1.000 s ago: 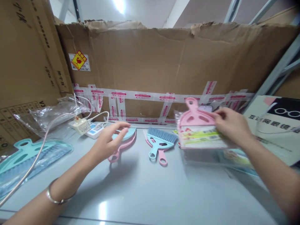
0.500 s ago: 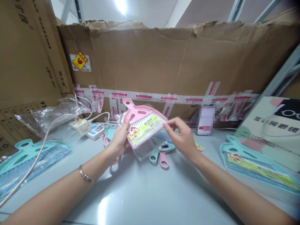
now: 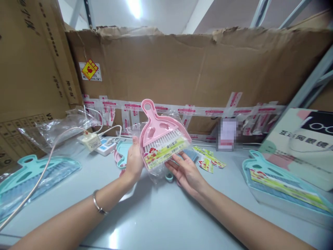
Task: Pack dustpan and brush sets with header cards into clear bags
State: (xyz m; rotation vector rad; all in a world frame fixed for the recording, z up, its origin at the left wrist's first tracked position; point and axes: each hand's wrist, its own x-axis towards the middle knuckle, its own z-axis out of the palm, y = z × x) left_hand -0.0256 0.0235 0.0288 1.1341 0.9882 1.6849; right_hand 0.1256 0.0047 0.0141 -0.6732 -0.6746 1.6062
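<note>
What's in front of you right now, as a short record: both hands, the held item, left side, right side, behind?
Left hand: holding the left edge of the pink dustpan-and-brush set
Right hand: at the set's lower right edge
Held item: tilted, printed card facing the camera
Left side: teal bagged set
Right side: teal carded set
Behind: large cardboard box

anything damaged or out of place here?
Yes. The big cardboard box behind the table has a ragged, torn top edge. A loose cable trails over the blue-green dustpan at far left and might snag. The held pink dustpan shows no obvious damage.
</note>
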